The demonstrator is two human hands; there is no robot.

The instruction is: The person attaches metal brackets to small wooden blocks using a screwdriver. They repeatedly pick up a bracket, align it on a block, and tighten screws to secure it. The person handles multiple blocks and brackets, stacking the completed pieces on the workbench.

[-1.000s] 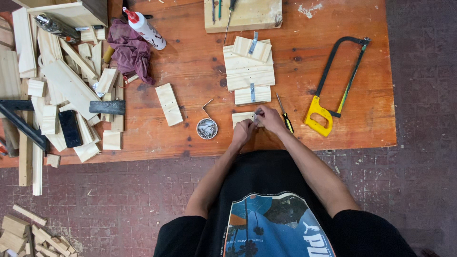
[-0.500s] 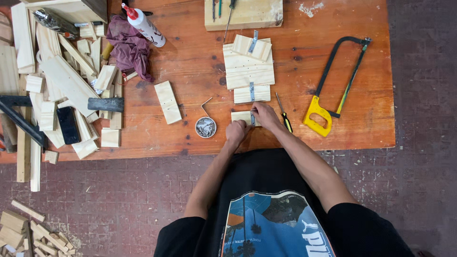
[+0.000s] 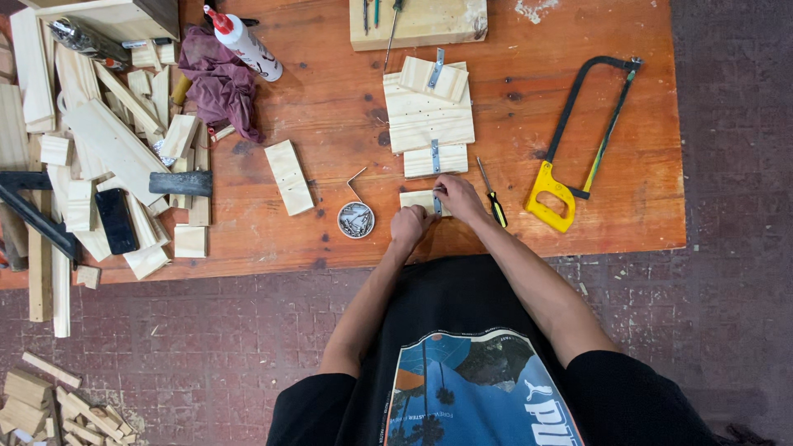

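Gripping a small wood block (image 3: 419, 200) — left hand (image 3: 409, 225) clenched on its near edge, right hand (image 3: 459, 198) pinching its metal bracket (image 3: 437, 201); screwdriver (image 3: 494, 201) just right, screw tin (image 3: 356, 220) left.

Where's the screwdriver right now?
In the head view, the screwdriver lies on the wooden table, just right of the right hand and left of the yellow-handled hacksaw.

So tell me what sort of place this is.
Most likely a woodworking shop. A worn wooden workbench carries a yellow-handled hacksaw, piles of cut wood offcuts and a glue bottle, while both hands work a small wooden block.
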